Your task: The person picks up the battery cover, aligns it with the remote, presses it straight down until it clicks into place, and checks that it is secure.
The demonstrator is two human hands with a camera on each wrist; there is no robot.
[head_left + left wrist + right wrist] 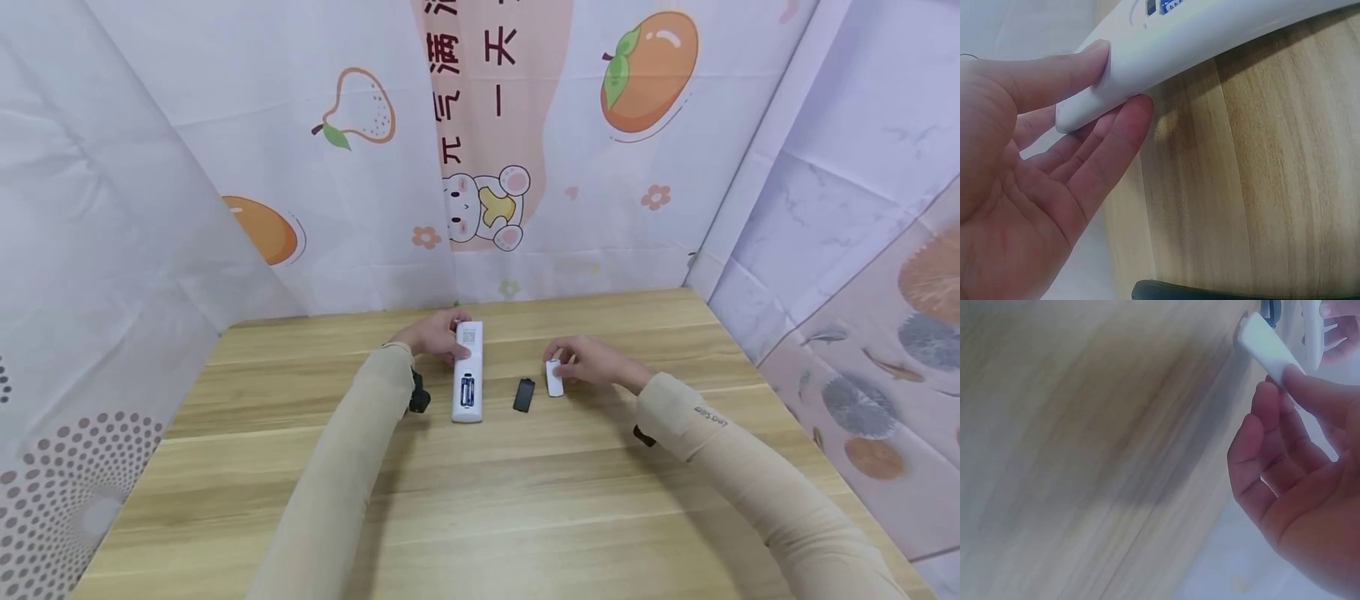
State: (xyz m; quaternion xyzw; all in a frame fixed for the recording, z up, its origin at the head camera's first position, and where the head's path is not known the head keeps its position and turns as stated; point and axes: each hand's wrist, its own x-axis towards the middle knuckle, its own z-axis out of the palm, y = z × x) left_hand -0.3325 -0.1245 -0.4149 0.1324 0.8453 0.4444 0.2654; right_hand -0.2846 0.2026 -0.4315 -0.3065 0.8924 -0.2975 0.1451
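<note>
A white remote control [473, 367] lies with its back up, its battery compartment uncovered and batteries [467, 391] showing inside. My left hand [435, 335] grips its far end, thumb on top and fingers underneath, as the left wrist view shows. To the right, my right hand [596, 362] pinches a small white battery cover [555, 383] between thumb and fingers. In the right wrist view that cover [1269, 347] looks tilted. A small black rectangular piece [524, 395] rests on the table between the remote control and the cover; its kind is unclear.
The wooden table [480, 508] reaches back to a white printed cloth [360, 208] hanging behind it. More cloth hangs at the left and right sides. A dark device [420, 396] is worn at the left wrist, and part of another [643, 436] shows at the right.
</note>
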